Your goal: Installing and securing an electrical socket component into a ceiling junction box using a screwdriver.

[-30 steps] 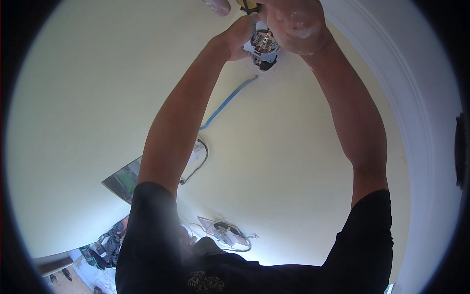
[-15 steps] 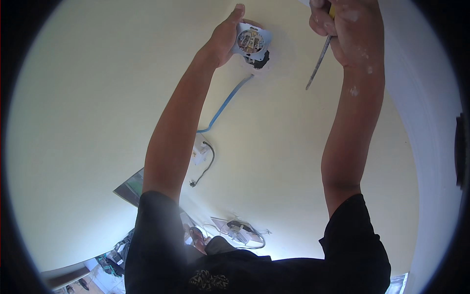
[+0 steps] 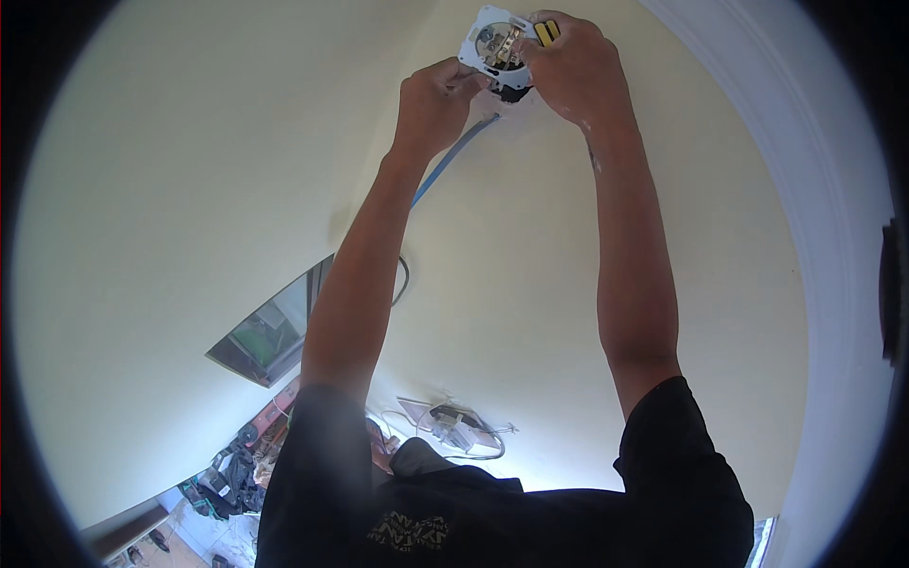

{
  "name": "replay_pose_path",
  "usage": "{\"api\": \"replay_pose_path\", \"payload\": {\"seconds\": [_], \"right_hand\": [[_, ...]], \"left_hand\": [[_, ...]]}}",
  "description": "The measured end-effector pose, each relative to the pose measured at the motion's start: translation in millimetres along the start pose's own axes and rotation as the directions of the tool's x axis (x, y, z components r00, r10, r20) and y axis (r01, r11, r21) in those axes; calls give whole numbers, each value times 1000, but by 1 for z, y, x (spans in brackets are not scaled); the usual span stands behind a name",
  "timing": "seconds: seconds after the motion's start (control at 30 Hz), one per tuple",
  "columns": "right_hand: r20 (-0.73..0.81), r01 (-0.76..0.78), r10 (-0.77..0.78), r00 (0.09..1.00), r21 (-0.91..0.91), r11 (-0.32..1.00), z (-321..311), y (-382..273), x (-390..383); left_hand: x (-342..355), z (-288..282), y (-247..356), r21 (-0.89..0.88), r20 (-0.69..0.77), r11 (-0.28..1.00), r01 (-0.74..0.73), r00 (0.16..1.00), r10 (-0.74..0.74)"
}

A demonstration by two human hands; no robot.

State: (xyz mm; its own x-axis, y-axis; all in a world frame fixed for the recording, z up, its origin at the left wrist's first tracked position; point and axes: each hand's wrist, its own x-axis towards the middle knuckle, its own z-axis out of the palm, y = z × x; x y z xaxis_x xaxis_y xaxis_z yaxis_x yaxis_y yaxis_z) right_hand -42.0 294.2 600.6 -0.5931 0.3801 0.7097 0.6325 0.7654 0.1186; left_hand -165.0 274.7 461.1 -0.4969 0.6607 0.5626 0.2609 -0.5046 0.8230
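A white square mounting plate with a round metal electrical insert is raised at the top centre, just over a dark wall box in the pale wall. My left hand is closed on the plate's lower left edge. My right hand is at the plate's right side, its fingers curled round a yellow-handled screwdriver, thumb at the insert; most of the shaft is hidden. A blue conduit runs down the wall from below the box.
A dark-framed opening or panel is left of my left forearm. Lower down hangs a fitting with cables. Bags and tools lie at the lower left. A white moulded frame borders the wall on the right.
Since half a second ago, my right hand has moved left to the plate with the screwdriver. The plate has risen and tilted, and my left hand has shifted to its lower left edge.
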Motion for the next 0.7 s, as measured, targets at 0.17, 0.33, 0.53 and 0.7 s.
{"api": "replay_pose_path", "payload": {"seconds": [0.17,0.33,0.53,0.7], "right_hand": [[-230,164,-167,959,-32,986,6,12,3],[104,-234,229,968,44,971,-20,-28,3],[171,-266,253,952,54,962,-21,-13,-2],[214,-286,267,939,63,956,-24,-7,-5]], "left_hand": [[6,18,-5,-6,-114,984,-176,978,174],[10,24,-8,5,-207,971,-240,950,236],[21,20,-3,6,-182,965,-262,949,259],[27,18,-6,4,-165,983,-186,969,184]]}}
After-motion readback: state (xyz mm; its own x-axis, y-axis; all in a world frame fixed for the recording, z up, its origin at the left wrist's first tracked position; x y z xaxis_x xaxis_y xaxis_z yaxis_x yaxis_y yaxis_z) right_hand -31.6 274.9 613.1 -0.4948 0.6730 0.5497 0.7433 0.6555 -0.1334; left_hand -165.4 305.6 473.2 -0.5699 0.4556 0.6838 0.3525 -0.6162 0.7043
